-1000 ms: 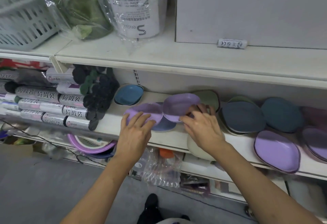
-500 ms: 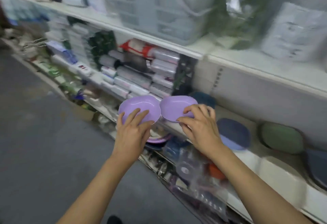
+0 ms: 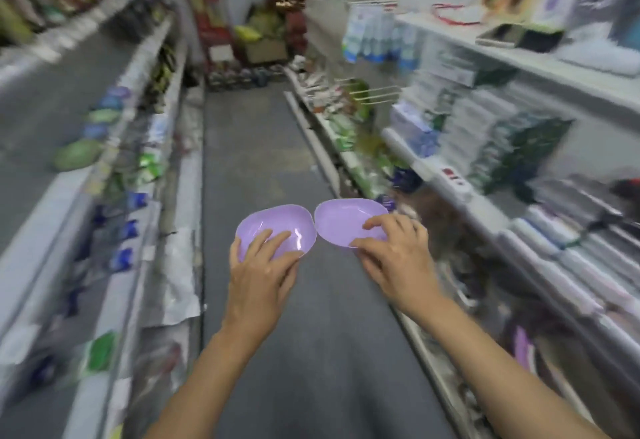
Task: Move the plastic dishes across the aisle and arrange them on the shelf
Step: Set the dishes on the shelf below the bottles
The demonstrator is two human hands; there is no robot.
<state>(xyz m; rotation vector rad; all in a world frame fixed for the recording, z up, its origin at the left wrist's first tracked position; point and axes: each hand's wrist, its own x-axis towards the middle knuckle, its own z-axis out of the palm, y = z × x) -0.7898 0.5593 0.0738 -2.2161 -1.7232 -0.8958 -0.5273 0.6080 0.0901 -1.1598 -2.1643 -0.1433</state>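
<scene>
A grey floor (image 3: 263, 147) runs down the middle of a shop aisle, away from the person. Shelves (image 3: 145, 99) line the left side, stocked with blurred green, blue and white packets, and a green dish (image 3: 77, 158) lies on one of them. More shelves (image 3: 540, 57) line the right side, holding stacked white and green packs, hanging blue packets and long silver rolls. At the far end of the aisle stand red and brown goods (image 3: 277, 5), too blurred to tell apart.

2 bare forearms reach forward over the floor. The left hand (image 3: 260, 274) grasps the left dish (image 3: 277, 227), a shallow purple plastic one, with its fingers spread flat across the inside and its thumb at the near left rim. The right hand (image 3: 398, 258) grasps the right dish (image 3: 346, 222), the same purple and shape, with its fingertips curled over the near rim and inside, and its thumb along the near edge.

Both dishes are held in the air above the aisle floor, between the 2 rows of shelves, open sides up and tilted a little toward the person. They sit side by side with their inner rims touching or nearly so; the blur does not let one tell which.
</scene>
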